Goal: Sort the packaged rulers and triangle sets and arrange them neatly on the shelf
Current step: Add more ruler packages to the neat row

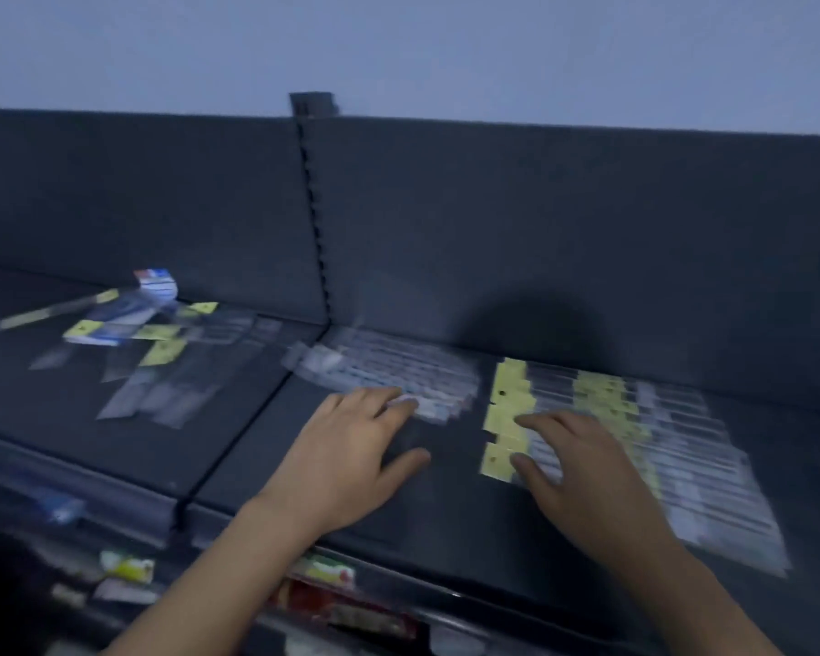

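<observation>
Frame is motion-blurred, so details are soft. Both hands are flat over the dark shelf [446, 527], palms down. The left hand [351, 461] has its fingers [401, 402] spread, tips touching the near edge of a fanned row of clear-packaged rulers [398, 371] lying at the back of the right shelf bay. The right hand [583, 471] also has fingers spread, resting on the left end of a second row of packs with yellow header cards [507, 414], laid side by side, running toward the right. Neither hand pinches anything, looks like pressing or sliding to square things up.

Progress, as a judgement: roughly half done. The two rows in the right bay look grouped by type and mostly aligned, though the yellow headers step unevenly. Left bay holds a loose scattered pile [148, 343] with yellow tags, a blue-white pack, and clear sleeves at odd angles, overlapping, some possibly triangle sets, cannot tell. That pile looks unsorted and is what remains. The lower shelf items [323, 572] look unrelated.
</observation>
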